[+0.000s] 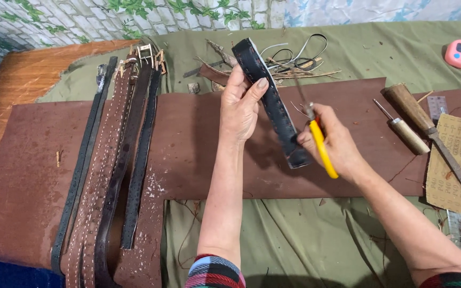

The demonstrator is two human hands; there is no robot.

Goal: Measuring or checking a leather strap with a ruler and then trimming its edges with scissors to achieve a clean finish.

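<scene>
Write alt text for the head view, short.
A left hand holds up a black stitched leather strap while the right hand grips a yellow-handled tool against it. Below lie a brown leather sheet and a row of belts.

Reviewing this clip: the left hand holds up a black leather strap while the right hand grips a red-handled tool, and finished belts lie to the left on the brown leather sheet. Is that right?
Not quite. In the head view the tool in the right hand has a yellow handle, not red. The rest stands: the left hand holds up the black leather strap, and the belts lie to the left on the brown leather sheet.
</scene>
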